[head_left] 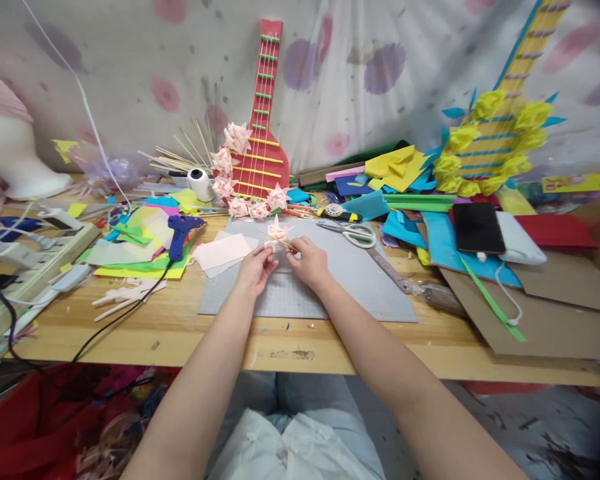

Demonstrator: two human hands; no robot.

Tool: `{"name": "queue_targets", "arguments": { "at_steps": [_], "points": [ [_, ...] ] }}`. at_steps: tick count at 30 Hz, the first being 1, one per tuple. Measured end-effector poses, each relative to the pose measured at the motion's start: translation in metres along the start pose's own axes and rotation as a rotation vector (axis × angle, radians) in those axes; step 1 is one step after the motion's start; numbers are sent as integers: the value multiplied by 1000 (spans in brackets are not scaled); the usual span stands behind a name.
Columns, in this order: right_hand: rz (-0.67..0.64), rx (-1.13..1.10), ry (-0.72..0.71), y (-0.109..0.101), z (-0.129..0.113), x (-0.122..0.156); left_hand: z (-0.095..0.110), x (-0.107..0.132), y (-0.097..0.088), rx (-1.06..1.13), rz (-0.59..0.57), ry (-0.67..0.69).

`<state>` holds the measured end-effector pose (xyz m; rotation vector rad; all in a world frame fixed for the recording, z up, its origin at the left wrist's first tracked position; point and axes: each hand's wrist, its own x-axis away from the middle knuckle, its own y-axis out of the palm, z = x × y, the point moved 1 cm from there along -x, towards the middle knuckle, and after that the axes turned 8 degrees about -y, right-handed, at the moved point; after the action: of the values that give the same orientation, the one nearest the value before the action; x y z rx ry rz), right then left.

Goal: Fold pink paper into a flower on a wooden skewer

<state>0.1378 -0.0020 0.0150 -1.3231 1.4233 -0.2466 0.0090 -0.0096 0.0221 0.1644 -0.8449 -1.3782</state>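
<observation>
Over the grey cutting mat (370, 287), my left hand (257, 268) is closed in a pinch on a small piece of pale pink paper (269, 246). My right hand (309, 261) grips a thin wooden stick (286, 244) close to the left fingertips. Just beyond the fingers is a pale pink paper flower (277, 231) with pointed petals; whether it rests on the mat or is held cannot be made out. Flat pink paper sheets (225, 253) lie left of my left hand. Scissors (353, 235) with light green handles lie right of my right hand.
A red paper lute (260, 153) with pink flowers leans at the back, a yellow one (495, 147) at right. A blue glue gun (180, 233) rests on coloured paper, its cord trailing toward a power strip (45, 273). A long-bladed tool (387, 267), cardboard (545, 320) and a phone (477, 228) are right.
</observation>
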Motion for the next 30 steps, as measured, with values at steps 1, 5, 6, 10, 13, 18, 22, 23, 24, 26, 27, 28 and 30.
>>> {"name": "queue_targets", "arguments": {
  "at_steps": [1, 5, 6, 10, 13, 18, 22, 23, 24, 26, 27, 28, 30],
  "points": [
    [-2, -6, -1, 0, -1, 0, 0, 1, 0, 10, -5, 5],
    [-5, -72, 16, -4, -5, 0, 0, 2, -1, 63, 19, 45],
    [-5, -87, 21, -5, -7, 0, 0, 2, -1, 77, 27, 54],
    [-47, -83, -29, -5, -13, 0, 0, 0, -2, 119, 45, 68],
    [-104, -59, -43, -3, -14, 1, -1, -1, -4, 127, 47, 89],
    [-108, -50, 15, 0, -7, 1, -1, -1, -5, 129, -3, 133],
    [-105, -60, 52, 1, -2, -1, -1, 1, -4, 132, -95, 120],
    [-102, -64, 69, 1, -1, -1, -1, 1, -4, 135, -108, 121],
    [-98, -69, 87, 1, 0, -2, -1, 1, -4, 135, -115, 125],
    [-93, -93, 117, 1, 2, -2, -2, 1, -4, 124, -113, 132],
    [-93, -111, 126, 1, 3, -3, -3, 0, -4, 115, -109, 138],
    [-97, -131, 128, 1, 5, -3, -3, 0, -5, 105, -106, 144],
    [-109, -173, 119, 1, 7, -3, -4, -1, -6, 93, -97, 158]
  ]
}}
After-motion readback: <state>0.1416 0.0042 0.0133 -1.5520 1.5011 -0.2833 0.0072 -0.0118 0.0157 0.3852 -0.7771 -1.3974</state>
